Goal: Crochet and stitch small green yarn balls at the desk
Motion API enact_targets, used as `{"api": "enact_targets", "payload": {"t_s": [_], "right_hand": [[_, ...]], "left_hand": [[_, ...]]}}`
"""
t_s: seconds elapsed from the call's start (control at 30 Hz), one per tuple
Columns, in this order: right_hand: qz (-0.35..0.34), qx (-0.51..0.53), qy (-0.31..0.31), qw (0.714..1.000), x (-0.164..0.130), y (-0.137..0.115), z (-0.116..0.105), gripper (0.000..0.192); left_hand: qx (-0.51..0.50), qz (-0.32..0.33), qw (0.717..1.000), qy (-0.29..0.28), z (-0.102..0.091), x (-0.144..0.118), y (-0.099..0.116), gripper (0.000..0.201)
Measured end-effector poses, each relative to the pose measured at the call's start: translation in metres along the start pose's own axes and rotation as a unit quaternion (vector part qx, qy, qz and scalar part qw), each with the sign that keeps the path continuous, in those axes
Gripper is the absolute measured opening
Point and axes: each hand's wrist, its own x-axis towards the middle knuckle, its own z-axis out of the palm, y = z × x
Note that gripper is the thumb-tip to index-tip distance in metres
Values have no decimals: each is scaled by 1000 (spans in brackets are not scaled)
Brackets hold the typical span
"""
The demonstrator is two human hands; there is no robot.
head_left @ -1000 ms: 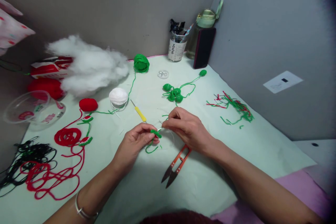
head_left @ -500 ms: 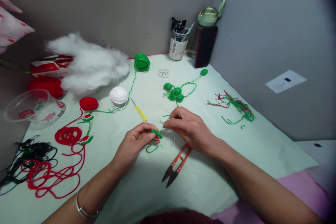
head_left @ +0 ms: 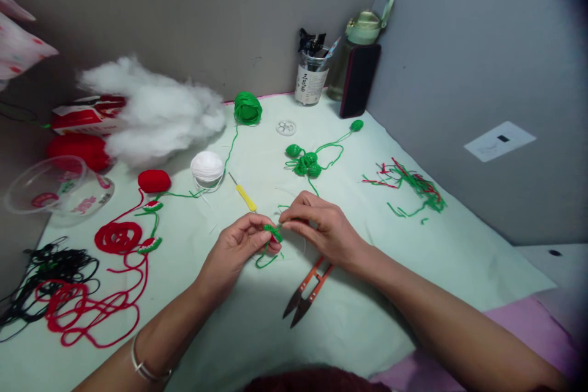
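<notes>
My left hand [head_left: 234,251] pinches a small green crocheted piece [head_left: 272,232] just above the pale green table cloth [head_left: 358,318]. A green yarn tail [head_left: 264,260] hangs from the piece. My right hand [head_left: 316,226] has its fingertips pinched right against the piece; whatever thin thing it holds is too small to make out. Orange thread snips [head_left: 305,291] lie on the cloth under my right wrist. A yellow-handled crochet hook [head_left: 244,196] lies just beyond my hands.
White stuffing [head_left: 151,110], a green yarn ball [head_left: 248,108], a white thread ball [head_left: 207,166], green crocheted balls [head_left: 305,161], yarn scraps [head_left: 408,187], red yarn coils [head_left: 117,237], black yarn [head_left: 50,266], a clear bowl [head_left: 50,187], a jar [head_left: 311,79], a bottle [head_left: 361,37] and a phone [head_left: 358,79].
My right hand has moved left, closing the gap until its fingertips meet the green piece. My left hand has barely moved.
</notes>
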Motion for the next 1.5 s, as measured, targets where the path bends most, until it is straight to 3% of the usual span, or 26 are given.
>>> {"api": "enact_targets", "payload": {"t_s": [0.13,0.33,0.6,0.7,0.77,0.87,0.93,1.1,1.13,1.2,1.33,1.5], "right_hand": [[3,-7,18,1000,0,1,4,9],[-81,-4,-12,997,-3,-10,9,23],[-133,-149,-20,980,-7,-24,8,21],[-109,-9,34,993,-5,-36,1,14],[-14,168,40,985,-3,-41,-3,11],[145,396,-26,906,3,-41,-11,19],[178,467,-33,866,7,-37,-19,21],[154,479,174,847,11,-25,-41,20],[157,467,194,848,11,-23,-43,20],[171,437,176,865,11,-20,-43,18],[183,333,36,924,7,-19,-30,21],[138,109,-79,981,2,-21,-6,15]], "left_hand": [[-16,-1,1000,10,1,0,0,24],[-40,-10,999,7,1,2,-2,26],[3,0,1000,-4,6,0,1,28],[18,1,1000,-17,7,-1,1,28],[23,-6,999,-28,6,-1,1,29],[47,-20,998,-29,6,-2,2,30],[70,-19,997,-24,5,-2,2,30],[64,-11,997,-28,3,-1,-1,27],[58,-10,998,-31,3,0,-2,26],[46,0,999,-23,2,0,-4,23],[5,21,1000,19,4,0,-4,23],[-30,31,999,13,4,1,-4,24]]}}
